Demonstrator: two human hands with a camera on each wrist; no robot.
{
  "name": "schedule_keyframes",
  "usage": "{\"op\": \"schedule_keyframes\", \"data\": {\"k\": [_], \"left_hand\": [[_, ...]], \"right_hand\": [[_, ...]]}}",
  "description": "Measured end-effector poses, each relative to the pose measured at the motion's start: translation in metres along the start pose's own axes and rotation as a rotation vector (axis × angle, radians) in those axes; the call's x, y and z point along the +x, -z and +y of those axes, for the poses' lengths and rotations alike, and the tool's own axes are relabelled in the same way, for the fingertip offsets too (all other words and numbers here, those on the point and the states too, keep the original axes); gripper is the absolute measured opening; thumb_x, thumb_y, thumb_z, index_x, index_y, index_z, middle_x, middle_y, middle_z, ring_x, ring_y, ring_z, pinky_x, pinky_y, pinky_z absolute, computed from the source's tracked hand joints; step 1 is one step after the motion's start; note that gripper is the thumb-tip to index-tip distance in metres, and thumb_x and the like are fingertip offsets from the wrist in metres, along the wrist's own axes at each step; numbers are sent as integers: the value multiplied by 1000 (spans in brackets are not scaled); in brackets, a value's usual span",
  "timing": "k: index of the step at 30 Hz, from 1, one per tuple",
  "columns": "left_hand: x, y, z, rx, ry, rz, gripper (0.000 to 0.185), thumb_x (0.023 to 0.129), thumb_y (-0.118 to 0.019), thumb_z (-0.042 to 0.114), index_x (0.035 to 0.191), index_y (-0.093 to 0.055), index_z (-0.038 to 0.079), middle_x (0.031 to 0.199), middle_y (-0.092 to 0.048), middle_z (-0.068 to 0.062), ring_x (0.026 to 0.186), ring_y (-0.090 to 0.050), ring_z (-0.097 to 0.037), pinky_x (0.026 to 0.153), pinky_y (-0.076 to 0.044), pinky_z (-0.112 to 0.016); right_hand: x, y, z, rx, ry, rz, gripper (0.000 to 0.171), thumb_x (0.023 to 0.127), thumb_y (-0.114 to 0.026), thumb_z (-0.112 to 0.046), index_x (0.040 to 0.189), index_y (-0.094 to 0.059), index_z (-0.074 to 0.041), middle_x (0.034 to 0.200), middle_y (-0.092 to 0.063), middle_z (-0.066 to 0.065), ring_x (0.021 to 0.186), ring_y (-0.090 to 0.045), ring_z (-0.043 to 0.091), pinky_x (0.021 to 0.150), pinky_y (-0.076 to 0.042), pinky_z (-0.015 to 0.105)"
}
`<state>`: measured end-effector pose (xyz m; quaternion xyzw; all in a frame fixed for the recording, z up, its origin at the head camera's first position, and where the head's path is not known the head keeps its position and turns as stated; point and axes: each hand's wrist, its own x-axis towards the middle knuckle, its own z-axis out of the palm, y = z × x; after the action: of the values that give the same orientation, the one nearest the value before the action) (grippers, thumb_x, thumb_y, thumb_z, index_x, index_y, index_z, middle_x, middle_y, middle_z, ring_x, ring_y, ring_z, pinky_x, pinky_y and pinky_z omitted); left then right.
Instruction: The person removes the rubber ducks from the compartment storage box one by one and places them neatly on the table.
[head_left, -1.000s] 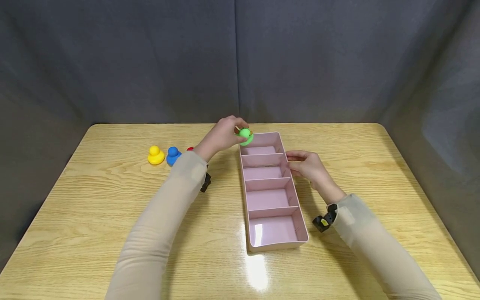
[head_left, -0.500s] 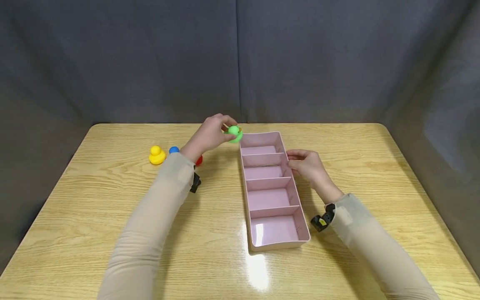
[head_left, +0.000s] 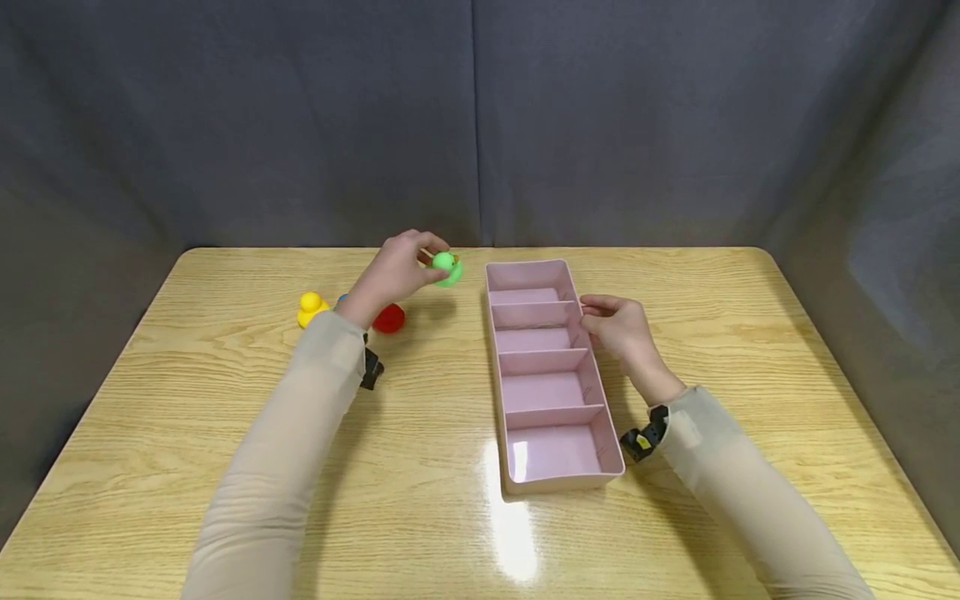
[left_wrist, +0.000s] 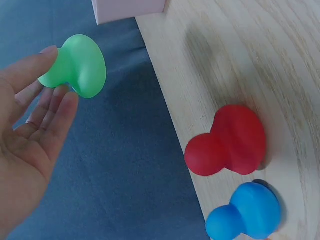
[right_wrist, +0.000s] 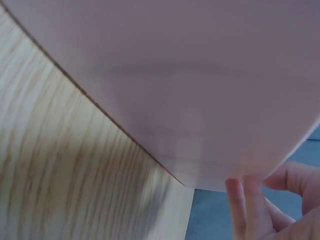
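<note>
Green duck (head_left: 447, 268) sits pinched in the left hand (head_left: 393, 271) fingertips, left of the pink tray (head_left: 596, 392). Right hand (head_left: 621, 329) fingers curl on the tray's right wall. Keep this pinch gentle and the tray steady.

A small green rubber duck toy (head_left: 446, 268) is pinched above the wooden surface (head_left: 450, 500), just left of a long pink plastic tray (head_left: 551, 479) with 4 empty compartments, lying lengthwise, slightly angled.
</note>
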<state>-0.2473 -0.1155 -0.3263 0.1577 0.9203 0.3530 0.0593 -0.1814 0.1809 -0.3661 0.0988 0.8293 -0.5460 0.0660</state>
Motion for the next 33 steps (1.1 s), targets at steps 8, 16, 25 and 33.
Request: {"op": "schedule_keyframes", "data": {"k": [8,16,25,33], "left_hand": [[-9,13,-10,-2,41,31,40,87,-69,13,124,-59,2,120,-57,-17,110,-57,-31,91,-51,-40],[-17,26,-24,1,77,71,40,89,-66,13,126,-57,2,121,-57,-18,109,-56,-32,92,-49,-43],[-32,40,-39,-49,156,81,43,92,-62,17,131,-53,3,132,-53,-18,117,-53,-34,94,-49,-45],[-48,50,-58,-67,259,181,46,92,-62,21,133,-51,2,134,-52,-20,115,-53,-35,94,-49,-45]], "right_hand": [[1,3,4,66,-9,-16,43,91,-52,-2,134,-51,6,131,-55,28,80,-55,-7,68,-51,8],[2,12,7,187,-63,-146,49,95,-53,-6,142,-41,2,142,-44,25,82,-58,-12,74,-51,9],[2,15,8,219,-45,-212,51,96,-51,-4,143,-36,5,146,-38,28,85,-59,-11,78,-50,8],[2,19,10,221,-41,-262,52,95,-48,2,145,-32,7,149,-35,27,85,-59,-10,78,-50,8]]}}
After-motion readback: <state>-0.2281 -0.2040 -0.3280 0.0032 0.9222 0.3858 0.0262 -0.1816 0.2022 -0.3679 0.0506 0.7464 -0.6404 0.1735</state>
